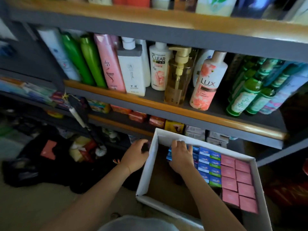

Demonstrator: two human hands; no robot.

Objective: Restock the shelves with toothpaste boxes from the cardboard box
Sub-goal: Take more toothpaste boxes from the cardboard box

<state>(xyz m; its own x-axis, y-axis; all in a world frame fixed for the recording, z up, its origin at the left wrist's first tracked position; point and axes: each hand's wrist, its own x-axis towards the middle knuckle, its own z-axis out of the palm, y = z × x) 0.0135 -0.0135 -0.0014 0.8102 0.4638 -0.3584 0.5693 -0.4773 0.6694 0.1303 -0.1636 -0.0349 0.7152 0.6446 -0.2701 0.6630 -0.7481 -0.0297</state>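
Shop aisle, grey shelves [166, 112] with orange-trimmed front edges; shampoo bottles [133, 69] on middle tier. White cardboard box [150, 165] open below, near bottom tier. Blue and pink toothpaste boxes [215, 167] stand along box's right wall. Right hand [180, 156] grips blue box [170, 154] at row's left end. Left hand [137, 155] just outside left wall, fingers curled; contents unclear.

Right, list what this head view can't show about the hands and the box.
- Left hand: what it holds, if anything; fingers curl away, dark and blurred.
- Blue toothpaste box: print, covered by the right hand.
- Cardboard box: empty part's floor in shadow.
- Lowest shelf: goods blurred.
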